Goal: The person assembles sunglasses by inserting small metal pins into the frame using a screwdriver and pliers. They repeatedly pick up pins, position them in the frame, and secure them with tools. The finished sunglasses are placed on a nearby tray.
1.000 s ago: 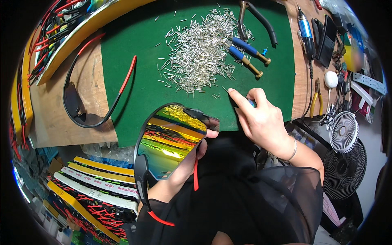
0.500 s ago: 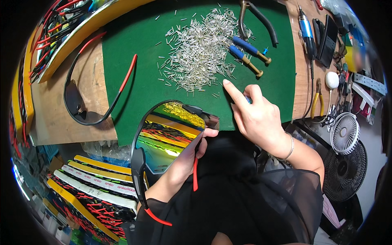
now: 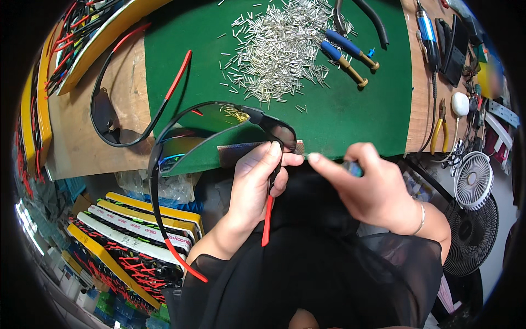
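Note:
My left hand (image 3: 249, 183) is closed on black sunglasses (image 3: 155, 192) with red temple tips, gripping them by one temple near its hinge. Their tinted lens is turned nearly edge-on, and both temples hang toward me. Just right of that hinge is my right hand (image 3: 378, 194), its index finger pointing at the joint. A blue-ended tool (image 3: 353, 168) shows in its curled fingers, mostly hidden. Whether a pin sits at the fingertip is too small to tell. Beyond both hands, a heap of small silver metal pins (image 3: 285, 49) lies on the green mat (image 3: 378, 118).
Another pair of sunglasses (image 3: 107, 123) lies at the left. Two blue-handled brass tools (image 3: 350, 66) and black-handled pliers (image 3: 378, 24) lie beside the pins. To the right are a blue rotary tool (image 3: 426, 33), yellow-handled cutters (image 3: 438, 131) and a white fan (image 3: 473, 180). Trays of frames (image 3: 131, 230) stand lower left.
My right hand has come from the edge of the pin heap back toward the sunglasses' hinge. The sunglasses have tilted, so their lens is seen more edge-on. The whole view has shifted slightly.

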Available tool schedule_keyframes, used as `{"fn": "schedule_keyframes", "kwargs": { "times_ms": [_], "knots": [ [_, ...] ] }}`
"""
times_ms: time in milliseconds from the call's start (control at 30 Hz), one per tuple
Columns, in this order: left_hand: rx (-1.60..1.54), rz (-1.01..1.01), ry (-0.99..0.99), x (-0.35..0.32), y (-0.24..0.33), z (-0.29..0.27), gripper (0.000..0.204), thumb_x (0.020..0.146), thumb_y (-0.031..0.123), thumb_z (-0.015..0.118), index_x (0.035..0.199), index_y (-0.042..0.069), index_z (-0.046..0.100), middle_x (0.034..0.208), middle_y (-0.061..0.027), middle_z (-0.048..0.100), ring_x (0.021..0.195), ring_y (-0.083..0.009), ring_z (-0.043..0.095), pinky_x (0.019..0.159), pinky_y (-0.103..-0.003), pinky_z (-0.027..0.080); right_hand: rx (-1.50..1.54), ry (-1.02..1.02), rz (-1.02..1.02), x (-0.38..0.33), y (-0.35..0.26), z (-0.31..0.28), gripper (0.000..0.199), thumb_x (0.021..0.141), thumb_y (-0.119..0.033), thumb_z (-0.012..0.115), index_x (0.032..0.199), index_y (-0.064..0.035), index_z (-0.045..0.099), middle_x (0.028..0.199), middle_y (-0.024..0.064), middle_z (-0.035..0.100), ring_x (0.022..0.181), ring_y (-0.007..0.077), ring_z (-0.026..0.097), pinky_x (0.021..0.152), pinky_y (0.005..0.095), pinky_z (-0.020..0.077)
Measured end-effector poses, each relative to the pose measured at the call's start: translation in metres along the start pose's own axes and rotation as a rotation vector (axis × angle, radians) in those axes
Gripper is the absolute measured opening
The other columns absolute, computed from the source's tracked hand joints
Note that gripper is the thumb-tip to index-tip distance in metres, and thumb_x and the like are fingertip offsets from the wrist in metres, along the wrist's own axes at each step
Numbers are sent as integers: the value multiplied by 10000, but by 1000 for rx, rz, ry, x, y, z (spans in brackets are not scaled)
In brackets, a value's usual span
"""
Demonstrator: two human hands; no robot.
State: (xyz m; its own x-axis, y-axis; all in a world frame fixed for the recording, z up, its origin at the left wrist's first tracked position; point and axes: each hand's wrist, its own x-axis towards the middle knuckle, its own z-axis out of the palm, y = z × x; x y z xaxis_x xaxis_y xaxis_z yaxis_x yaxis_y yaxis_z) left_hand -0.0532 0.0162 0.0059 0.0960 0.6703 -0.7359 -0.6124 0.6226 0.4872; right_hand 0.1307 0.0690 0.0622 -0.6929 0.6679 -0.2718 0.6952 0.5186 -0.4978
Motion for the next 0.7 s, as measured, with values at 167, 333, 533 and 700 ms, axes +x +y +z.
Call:
{"fn": "schedule_keyframes", "kwargs": {
  "times_ms": [167, 333, 533, 700],
  "knots": [
    [62, 68, 49, -3, -5, 7, 256, 916, 247, 441, 870, 15, 541, 651, -3, 519, 456, -35, 385, 387, -159, 278, -283, 94, -125, 7, -5, 22, 540, 668, -71, 548, 1179, -244, 536, 764, 64, 441, 605, 159, 496, 490, 239, 438],
    [90, 123, 89, -4, -4, 17, 254, 922, 229, 427, 807, 28, 531, 589, -1, 481, 446, -44, 376, 403, -165, 279, -343, 196, -164, 8, -4, 29, 445, 691, -110, 533, 1127, -199, 554, 757, 54, 451, 551, 134, 462, 453, 221, 407],
    [71, 118, 101, 0, -7, 15, 262, 929, 248, 411, 800, 41, 508, 526, 5, 443, 402, -42, 348, 383, -165, 268, -418, 310, -196, 11, -1, 37, 366, 720, -174, 535, 1086, -173, 557, 717, 22, 428, 481, 105, 409, 392, 198, 348],
    [32, 143, 28, 3, -11, 8, 273, 921, 240, 436, 882, -10, 540, 690, -23, 533, 469, -35, 402, 398, -160, 294, -459, 324, -159, 9, -5, 37, 364, 722, -176, 538, 1085, -170, 558, 716, 22, 430, 483, 108, 408, 389, 201, 345]
  ]
}}
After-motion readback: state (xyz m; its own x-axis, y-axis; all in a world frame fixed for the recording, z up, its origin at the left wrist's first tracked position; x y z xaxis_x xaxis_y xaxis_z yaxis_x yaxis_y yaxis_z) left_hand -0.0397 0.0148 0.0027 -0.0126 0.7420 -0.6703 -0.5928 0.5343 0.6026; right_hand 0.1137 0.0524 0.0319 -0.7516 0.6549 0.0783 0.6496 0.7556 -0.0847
